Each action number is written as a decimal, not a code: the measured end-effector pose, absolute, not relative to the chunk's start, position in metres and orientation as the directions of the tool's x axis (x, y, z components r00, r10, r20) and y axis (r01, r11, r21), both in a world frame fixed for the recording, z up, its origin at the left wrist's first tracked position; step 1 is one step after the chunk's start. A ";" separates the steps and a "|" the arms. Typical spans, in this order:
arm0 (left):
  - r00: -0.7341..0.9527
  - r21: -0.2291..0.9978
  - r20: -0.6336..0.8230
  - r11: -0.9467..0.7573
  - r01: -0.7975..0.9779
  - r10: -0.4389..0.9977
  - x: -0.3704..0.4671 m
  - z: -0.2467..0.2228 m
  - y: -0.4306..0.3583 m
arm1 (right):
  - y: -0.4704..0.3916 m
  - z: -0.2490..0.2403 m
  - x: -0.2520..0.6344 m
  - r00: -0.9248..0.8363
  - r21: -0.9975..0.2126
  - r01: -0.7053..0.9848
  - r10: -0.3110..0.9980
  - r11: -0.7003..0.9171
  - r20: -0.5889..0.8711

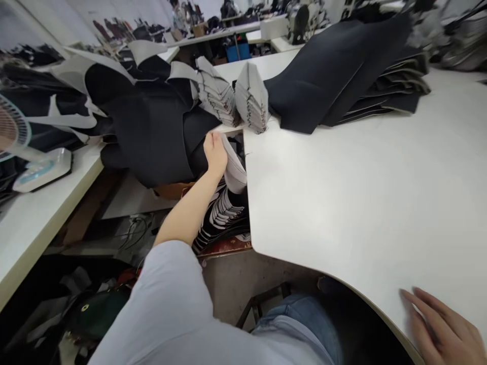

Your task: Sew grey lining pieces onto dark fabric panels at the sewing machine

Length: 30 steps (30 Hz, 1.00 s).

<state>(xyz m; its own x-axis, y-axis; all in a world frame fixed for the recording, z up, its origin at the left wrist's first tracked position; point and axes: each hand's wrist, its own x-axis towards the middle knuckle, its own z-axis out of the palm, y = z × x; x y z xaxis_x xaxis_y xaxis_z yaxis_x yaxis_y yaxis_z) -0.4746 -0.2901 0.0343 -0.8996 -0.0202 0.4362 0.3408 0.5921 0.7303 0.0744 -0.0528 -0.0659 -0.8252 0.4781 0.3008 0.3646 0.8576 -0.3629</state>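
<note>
My left hand (pixel 215 153) is closed on the upper end of a light grey fabric piece (pixel 234 170), which hangs down beside the white table's left edge. Below it lies a stack of black pieces with pale edges (pixel 224 210). Just beyond the hand, two bundles of folded grey pieces (pixel 252 96) stand at the table edge. At the lower right, my right hand (pixel 443 324) rests by the front of the white table (pixel 342 192) with its fingers apart and nothing in them.
Large black sheets (pixel 148 126) drape over the left side. Another black pile (pixel 342 71) lies at the table's back. A fan (pixel 41 167) stands on the left table (pixel 49 213). A stool (pixel 262 301) is below, near my legs.
</note>
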 end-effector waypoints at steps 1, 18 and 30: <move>-0.873 0.730 0.484 0.524 0.439 0.056 -0.459 0.049 -0.272 | -0.056 -0.060 0.059 -0.812 -0.350 0.368 0.481 0.862 0.331; -0.676 0.485 0.306 0.501 0.717 0.670 -0.367 0.015 0.012 | 0.013 -0.072 0.054 -0.729 -0.050 0.592 0.561 0.804 0.393; -0.904 0.495 0.234 0.757 0.428 0.358 -0.490 -0.003 0.046 | 0.009 -0.071 0.054 -0.746 -0.112 0.538 0.533 0.836 0.399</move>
<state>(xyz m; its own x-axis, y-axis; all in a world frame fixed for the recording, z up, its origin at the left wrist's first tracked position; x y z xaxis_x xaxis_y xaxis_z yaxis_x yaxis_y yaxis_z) -0.4905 0.0461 -0.0034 -0.9039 0.3584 0.2336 0.4278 0.7566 0.4946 0.0538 0.0094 -0.0705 -0.7460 0.5333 0.3988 0.5378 0.8357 -0.1116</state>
